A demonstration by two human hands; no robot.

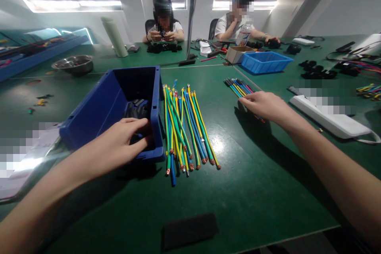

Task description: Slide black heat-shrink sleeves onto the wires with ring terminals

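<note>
My left hand (126,139) reaches into a dark blue bin (89,115) that lies with its open side toward me. Thumb and forefinger are apart; the other fingers are hidden inside, close to short black tube pieces (135,109). Right of the bin lies a bundle of cut cables (186,127) in green, yellow and blue, with bare copper ends toward me and some metal lugs at the far end. Over a smaller row of cables (236,87) with black-sleeved ends, my right hand (262,105) lies with its fingers stretched out, partly covering them.
A black block (189,230) lies near the front edge. At the right is a white power strip (330,117); farther back are a light blue tray (266,62) and a cardboard box (238,53). A metal bowl (74,64) stands at left. Two people sit opposite.
</note>
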